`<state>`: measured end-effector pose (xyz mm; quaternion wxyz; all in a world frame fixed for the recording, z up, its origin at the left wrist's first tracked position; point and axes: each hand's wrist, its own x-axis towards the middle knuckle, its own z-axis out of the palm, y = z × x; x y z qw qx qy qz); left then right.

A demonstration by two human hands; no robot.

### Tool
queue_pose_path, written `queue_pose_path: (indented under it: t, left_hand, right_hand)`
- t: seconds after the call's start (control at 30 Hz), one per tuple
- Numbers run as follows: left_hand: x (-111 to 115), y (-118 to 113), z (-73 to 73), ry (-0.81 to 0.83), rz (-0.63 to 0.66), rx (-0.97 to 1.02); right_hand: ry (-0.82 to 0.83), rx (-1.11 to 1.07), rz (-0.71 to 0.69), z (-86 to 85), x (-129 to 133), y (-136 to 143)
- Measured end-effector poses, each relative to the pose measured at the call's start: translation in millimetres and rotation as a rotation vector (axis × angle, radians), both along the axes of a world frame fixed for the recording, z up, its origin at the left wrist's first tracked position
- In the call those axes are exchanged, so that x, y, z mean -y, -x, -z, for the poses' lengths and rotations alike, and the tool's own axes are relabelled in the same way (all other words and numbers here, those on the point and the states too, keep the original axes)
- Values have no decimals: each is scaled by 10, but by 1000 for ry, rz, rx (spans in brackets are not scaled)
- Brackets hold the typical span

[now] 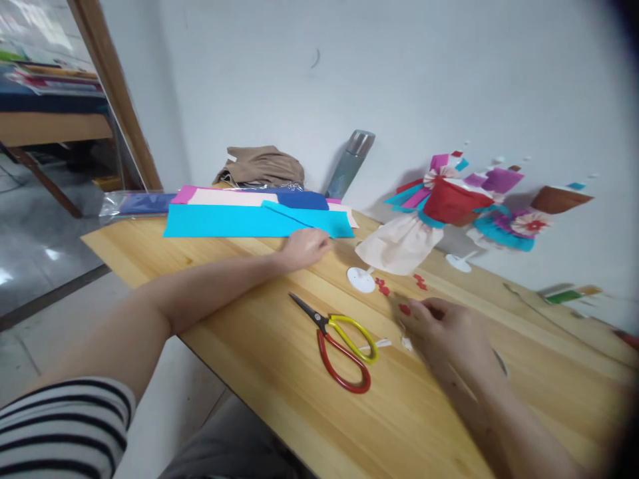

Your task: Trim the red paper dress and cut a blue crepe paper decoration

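Note:
My left hand (305, 249) is closed, with its fingers curled at the front edge of a bright blue sheet of crepe paper (214, 221). What it holds, if anything, is hidden. A narrow blue flap or strip (289, 214) slants down the sheet towards that hand. Low over the table, my right hand (446, 324) pinches at a small red paper piece (405, 309) by its fingertips. Other red scraps (382, 287) lie just beyond. Scissors (327, 324) with one yellow and one red handle rest between my hands, their blades parted slightly.
Paper-dressed stands, one with a red top and cream skirt (402, 245), stand against the wall at right. A grey-green bottle (351, 163) and a brown cloth bundle (264, 165) are at the back. White scraps (383, 343) lie beside the scissors.

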<state>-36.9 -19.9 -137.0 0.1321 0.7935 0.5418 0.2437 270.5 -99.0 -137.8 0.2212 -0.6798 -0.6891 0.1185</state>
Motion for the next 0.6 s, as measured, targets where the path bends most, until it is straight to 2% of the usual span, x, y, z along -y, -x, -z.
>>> queue_pose_path:
  t: [0.13, 0.23, 0.27, 0.37, 0.47, 0.6]
  left_hand:
    - [-355, 360, 80, -132, -75, -153]
    - [-464, 483, 138, -155, -102, -230]
    - [-472, 495, 145, -156, -103, -247]
    - [-440, 486, 123, -160, -101, -268]
    - [-358, 460, 39, -163, -138, -231]
    - [-196, 409, -177, -134, -237, -82]
  right_hand:
    - [-35, -28, -33, 4, 96, 140]
    - [-150, -64, -275, 38, 196, 317]
    - [-169, -75, -390, 51, 244, 390]
    - [-176, -75, -607, 104, 405, 598]
    - [-152, -91, -651, 167, 519, 713]
    - [-176, -213, -583, 185, 527, 699]
